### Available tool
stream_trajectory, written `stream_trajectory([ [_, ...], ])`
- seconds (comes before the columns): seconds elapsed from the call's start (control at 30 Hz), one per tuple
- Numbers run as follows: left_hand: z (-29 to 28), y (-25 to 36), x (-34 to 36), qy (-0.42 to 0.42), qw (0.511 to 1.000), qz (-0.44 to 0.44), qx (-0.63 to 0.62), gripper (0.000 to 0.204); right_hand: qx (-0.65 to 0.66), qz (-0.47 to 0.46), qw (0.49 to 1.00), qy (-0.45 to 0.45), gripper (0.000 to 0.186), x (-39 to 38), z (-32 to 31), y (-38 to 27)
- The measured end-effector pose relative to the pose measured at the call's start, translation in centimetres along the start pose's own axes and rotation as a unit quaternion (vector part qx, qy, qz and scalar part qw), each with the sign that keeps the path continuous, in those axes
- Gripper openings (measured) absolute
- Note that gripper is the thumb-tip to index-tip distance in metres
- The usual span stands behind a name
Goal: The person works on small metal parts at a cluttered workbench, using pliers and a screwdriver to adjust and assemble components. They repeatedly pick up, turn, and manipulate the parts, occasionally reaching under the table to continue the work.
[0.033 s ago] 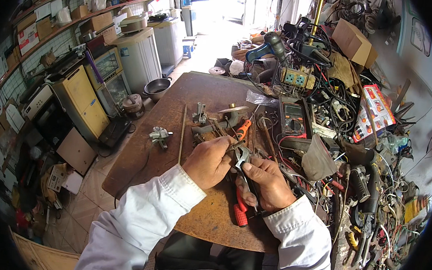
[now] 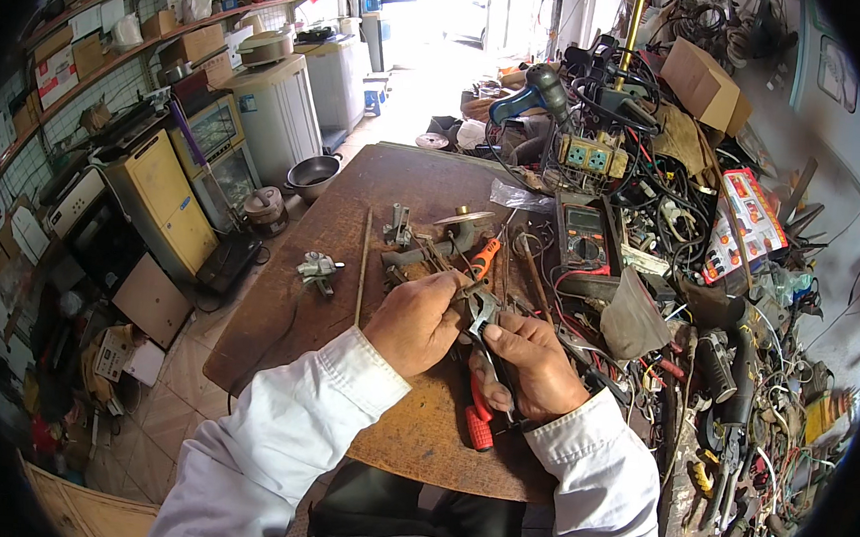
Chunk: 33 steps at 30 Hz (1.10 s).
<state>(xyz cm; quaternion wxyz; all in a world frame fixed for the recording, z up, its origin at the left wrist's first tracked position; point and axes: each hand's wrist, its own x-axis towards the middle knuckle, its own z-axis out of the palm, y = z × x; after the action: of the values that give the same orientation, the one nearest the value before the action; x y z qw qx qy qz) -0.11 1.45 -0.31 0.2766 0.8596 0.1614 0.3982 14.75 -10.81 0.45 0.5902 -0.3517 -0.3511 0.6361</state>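
So on the left of the worn brown table (image 2: 285, 343) there's a knobbly metal fitting (image 2: 318, 272), then a thin rod (image 2: 363, 269). Next is the left hand (image 2: 414, 322), fingers curled in; fingertips are hidden, so can't tell if they're clamped on anything. The silver-headed metal tool (image 2: 481, 310) sits right between both hands, head just beside the left one's fingers. A red handle (image 2: 479, 430) pokes out lower down. Right hand (image 2: 538, 361) is wrapped around the tool, thumb near its head. Multimeter's (image 2: 583, 241) beyond that.
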Motion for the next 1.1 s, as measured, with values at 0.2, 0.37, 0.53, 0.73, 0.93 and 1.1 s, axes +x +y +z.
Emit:
stream_trajectory([
  [0.2,-0.4,0.1,0.0,-0.008,0.999,0.018,0.048,0.023,0.049,0.022,0.998,-0.016,0.023,-0.1,-0.1,-0.2],
  [0.37,-0.4,-0.1,0.0,-0.015,0.995,0.039,0.093,0.023,0.041,0.026,0.999,-0.014,0.024,0.0,-0.2,-0.1],
  [0.53,-0.3,0.2,0.0,0.007,0.997,0.048,0.066,0.016,-0.021,0.005,1.000,0.000,0.030,0.1,-0.5,0.4],
  [0.73,-0.7,1.2,0.4,0.051,0.985,0.121,0.113,0.014,-0.058,0.020,0.998,-0.011,0.035,-0.1,-0.5,0.5],
  [0.93,-0.8,0.9,0.2,0.072,0.973,0.149,0.160,0.023,-0.138,-0.007,0.990,-0.006,0.043,0.0,-0.4,1.5],
  [1.1,-0.8,0.5,0.0,0.077,0.972,0.146,0.166,0.023,-0.125,0.002,0.992,-0.008,0.044,-0.2,0.5,1.8],
])
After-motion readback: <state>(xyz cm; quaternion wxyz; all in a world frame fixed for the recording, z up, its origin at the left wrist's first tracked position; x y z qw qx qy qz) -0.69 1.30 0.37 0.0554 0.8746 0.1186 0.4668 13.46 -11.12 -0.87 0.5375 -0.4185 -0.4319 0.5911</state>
